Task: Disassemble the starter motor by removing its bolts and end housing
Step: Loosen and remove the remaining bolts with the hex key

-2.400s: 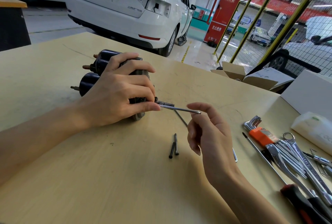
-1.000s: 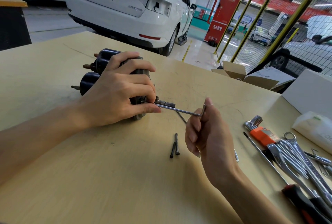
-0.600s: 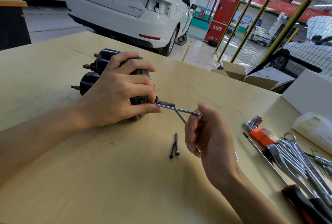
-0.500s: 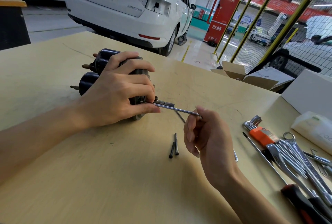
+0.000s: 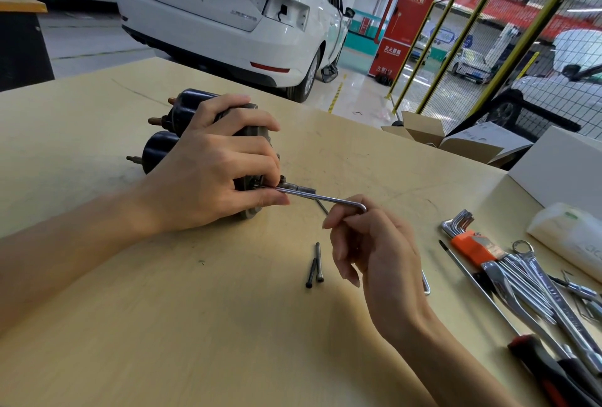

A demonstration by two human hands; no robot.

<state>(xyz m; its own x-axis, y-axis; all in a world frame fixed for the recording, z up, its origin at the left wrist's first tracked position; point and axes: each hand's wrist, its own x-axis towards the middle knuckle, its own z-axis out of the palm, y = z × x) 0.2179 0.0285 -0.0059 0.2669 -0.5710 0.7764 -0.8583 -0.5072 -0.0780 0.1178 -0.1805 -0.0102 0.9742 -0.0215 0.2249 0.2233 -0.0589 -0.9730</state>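
The black starter motor (image 5: 182,113) lies on its side on the wooden table (image 5: 163,325). My left hand (image 5: 208,172) grips its grey end housing, with the thumb pressed against the shaft of a silver hex key (image 5: 325,199). The key's long arm runs into a bolt at the housing's right face. My right hand (image 5: 374,250) pinches the key's bent end between fingertips and thumb. Two removed long bolts (image 5: 315,264) lie side by side on the table below the key.
At the right are an orange-holdered hex key set (image 5: 469,237), several wrenches (image 5: 537,292), a black-and-red handled tool (image 5: 553,374) and a white packet (image 5: 570,237). A white box (image 5: 560,168) and a cardboard box (image 5: 449,136) sit at the far right edge.
My right hand has turned the hex key: its short bent end pointed up a second ago and now points down into my fingers. My left hand and the motor have stayed put.
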